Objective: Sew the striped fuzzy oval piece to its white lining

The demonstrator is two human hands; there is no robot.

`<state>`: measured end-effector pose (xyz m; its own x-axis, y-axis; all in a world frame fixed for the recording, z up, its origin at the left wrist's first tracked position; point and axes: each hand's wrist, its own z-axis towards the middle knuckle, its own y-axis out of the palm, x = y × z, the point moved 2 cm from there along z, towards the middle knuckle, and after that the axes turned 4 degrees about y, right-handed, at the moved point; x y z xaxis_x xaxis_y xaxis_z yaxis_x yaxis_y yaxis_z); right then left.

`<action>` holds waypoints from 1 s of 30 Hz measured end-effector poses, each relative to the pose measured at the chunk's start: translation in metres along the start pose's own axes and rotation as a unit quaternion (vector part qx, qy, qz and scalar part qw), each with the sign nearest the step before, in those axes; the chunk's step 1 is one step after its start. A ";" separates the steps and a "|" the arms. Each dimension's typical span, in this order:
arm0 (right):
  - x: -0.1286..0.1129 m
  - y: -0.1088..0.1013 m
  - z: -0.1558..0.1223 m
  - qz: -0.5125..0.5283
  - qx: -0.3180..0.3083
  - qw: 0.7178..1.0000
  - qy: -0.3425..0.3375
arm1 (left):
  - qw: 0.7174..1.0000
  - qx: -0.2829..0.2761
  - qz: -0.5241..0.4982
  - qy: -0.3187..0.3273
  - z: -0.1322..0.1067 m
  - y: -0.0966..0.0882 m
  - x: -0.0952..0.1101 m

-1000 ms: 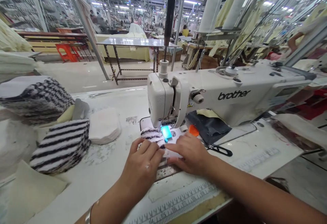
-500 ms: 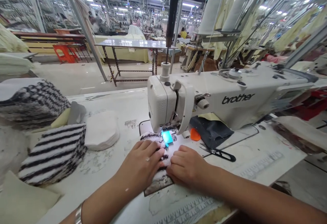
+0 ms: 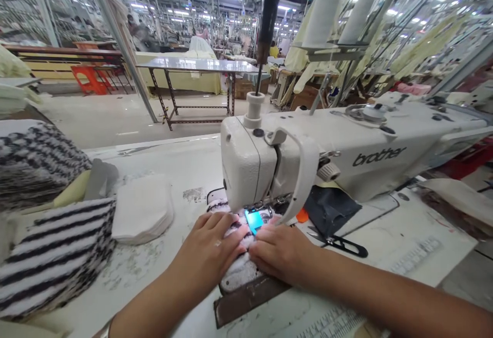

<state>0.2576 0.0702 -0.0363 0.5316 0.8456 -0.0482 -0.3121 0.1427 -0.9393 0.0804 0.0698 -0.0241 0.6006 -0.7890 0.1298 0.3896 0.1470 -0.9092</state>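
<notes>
A black-and-white striped fluffy fabric piece [image 3: 219, 205] lies under the head of the white sewing machine [image 3: 246, 166]. My left hand [image 3: 213, 243] rests on it, fingers stretched out and lying flat just left of the needle area. On the near right side, my right hand [image 3: 283, 250] has its fingers curled on the fabric's edge, the fingertips partly hidden. A bright blue lit patch [image 3: 254, 220] shows between the hands beneath the presser foot. The needle itself is hidden by the machine head.
To the left stand a striped fabric stack [image 3: 57, 250], another fluffy stack [image 3: 38, 158] and a pile of white pieces [image 3: 142, 207]. Right of my hands lie black thread snips [image 3: 344, 245], an orange piece [image 3: 302, 216] and dark cloth [image 3: 331, 209]. Thread cones [image 3: 322, 14] stand behind.
The view has shifted closer to the machine head. My right hand has moved up the fabric toward the presser foot; my left hand stays on the fabric.
</notes>
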 end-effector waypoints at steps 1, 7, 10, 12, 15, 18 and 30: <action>0.001 0.000 0.000 -0.002 -0.002 1.000 0.004 | 1.000 0.011 -0.002 0.010 0.000 -0.001 0.000; 0.000 -0.004 0.002 -0.001 0.001 1.000 0.011 | 0.993 0.057 -0.068 0.073 0.000 0.000 0.000; 0.000 -0.007 0.004 -0.005 -0.019 0.999 0.037 | 0.996 0.036 -0.060 0.063 0.002 0.002 -0.004; 0.001 -0.008 0.006 -0.021 -0.032 0.997 0.068 | 0.997 0.022 -0.047 0.057 0.004 0.002 -0.009; 0.002 -0.008 0.007 -0.037 -0.033 0.994 0.097 | 0.998 0.014 -0.039 0.045 0.004 0.004 -0.014; 0.001 -0.008 0.008 -0.042 -0.031 0.994 0.094 | 0.998 0.015 -0.047 0.034 0.003 0.005 -0.015; 0.002 -0.008 0.007 -0.035 0.014 0.994 0.101 | 0.999 0.032 -0.023 -0.021 0.012 0.003 -0.018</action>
<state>0.2555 0.0741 -0.0263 0.6986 0.7135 -0.0531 -0.2894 0.2139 -0.9330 0.0793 0.0916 -0.0248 0.6096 -0.7698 0.1890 0.4605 0.1499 -0.8749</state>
